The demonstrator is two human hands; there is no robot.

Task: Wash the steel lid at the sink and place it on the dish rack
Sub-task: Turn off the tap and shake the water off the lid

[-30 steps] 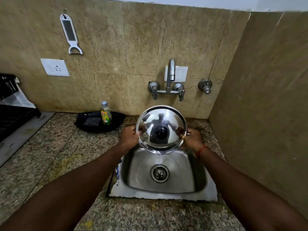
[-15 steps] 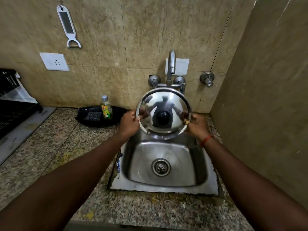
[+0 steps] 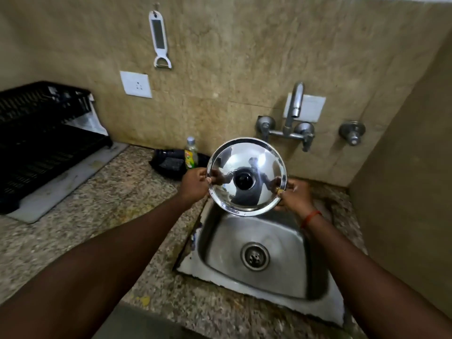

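The round steel lid [image 3: 254,165] with a black knob at its centre is held upright above the back edge of the steel sink [image 3: 281,241]. My left hand [image 3: 194,184] grips its left rim and my right hand [image 3: 294,195] grips its right rim. The tap [image 3: 294,104] stands on the wall above and to the right of the lid; no water runs from it. The black dish rack [image 3: 44,143] sits on a grey mat at the far left of the counter.
A dish soap bottle [image 3: 190,154] stands beside a black tray [image 3: 168,163] with a scrubber, just left of the lid. A side wall [image 3: 403,192] closes in on the right. A peeler [image 3: 159,40] and a socket [image 3: 135,84] are on the back wall.
The lid stays held at its rim by both hands above the sink's back edge. The view has swung left, bringing more of the dish rack into sight.
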